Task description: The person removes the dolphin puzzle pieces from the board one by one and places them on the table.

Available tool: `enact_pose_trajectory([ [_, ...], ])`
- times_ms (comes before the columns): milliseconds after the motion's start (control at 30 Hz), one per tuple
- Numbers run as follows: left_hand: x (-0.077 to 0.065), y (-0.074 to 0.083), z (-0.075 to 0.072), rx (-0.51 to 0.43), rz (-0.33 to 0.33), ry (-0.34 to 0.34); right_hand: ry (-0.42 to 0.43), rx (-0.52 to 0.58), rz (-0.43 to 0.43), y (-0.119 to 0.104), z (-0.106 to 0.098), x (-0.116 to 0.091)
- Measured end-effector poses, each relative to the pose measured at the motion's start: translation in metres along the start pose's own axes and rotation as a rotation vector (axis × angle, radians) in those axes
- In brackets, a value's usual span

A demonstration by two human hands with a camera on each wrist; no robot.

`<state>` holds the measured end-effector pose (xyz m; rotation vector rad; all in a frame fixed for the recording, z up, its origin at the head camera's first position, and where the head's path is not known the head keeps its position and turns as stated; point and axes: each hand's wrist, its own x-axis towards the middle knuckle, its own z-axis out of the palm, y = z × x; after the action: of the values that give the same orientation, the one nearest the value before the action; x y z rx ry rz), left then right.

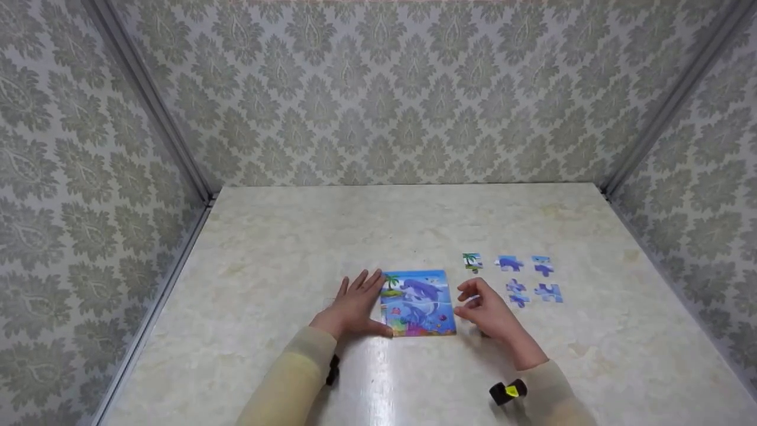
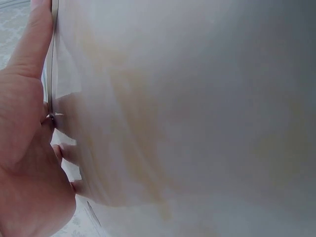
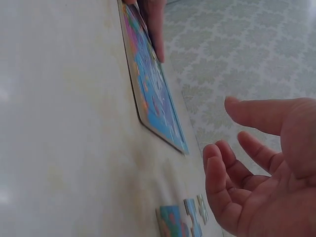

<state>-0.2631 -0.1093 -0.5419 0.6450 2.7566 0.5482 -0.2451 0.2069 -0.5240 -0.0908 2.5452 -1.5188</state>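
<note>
A square dolphin puzzle board (image 1: 419, 303) with a palm tree and sea floor lies flat on the table. My left hand (image 1: 355, 307) rests at its left side with fingers spread, thumb at the lower left corner and fingertips at the upper left edge. In the left wrist view, the left thumb (image 2: 30, 44) lies straight along the board's edge. Just past the board's right edge is my right hand (image 1: 485, 307), fingers loosely bent. The right wrist view shows a gap between its thumb (image 3: 256, 114) and fingers, with nothing held.
Several loose jigsaw pieces lie right of the board: a palm tree piece (image 1: 472, 261), a dolphin piece (image 1: 510, 264) and a blue piece (image 1: 549, 293) among them. Patterned walls (image 1: 378, 94) enclose the pale table (image 1: 284, 236) at the back and sides.
</note>
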Motion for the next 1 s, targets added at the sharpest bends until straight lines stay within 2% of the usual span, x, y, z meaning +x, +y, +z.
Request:
enact_pose_trajectory([
  [333,-0.001,0.001,-0.001,-0.014,-0.003,0.005,-0.099,-0.009,-0.024,-0.017,0.034,0.008],
  [600,-0.001,0.003,-0.001,-0.016,-0.018,-0.006,-0.139,-0.201,-0.071,-0.020,0.055,0.013],
  [767,0.000,0.001,0.000,-0.007,-0.016,-0.006,-0.148,-0.316,-0.046,-0.023,0.062,0.015],
  [1000,0.001,0.000,0.001,-0.014,-0.013,-0.002,-0.161,-0.386,-0.033,-0.025,0.068,0.013],
])
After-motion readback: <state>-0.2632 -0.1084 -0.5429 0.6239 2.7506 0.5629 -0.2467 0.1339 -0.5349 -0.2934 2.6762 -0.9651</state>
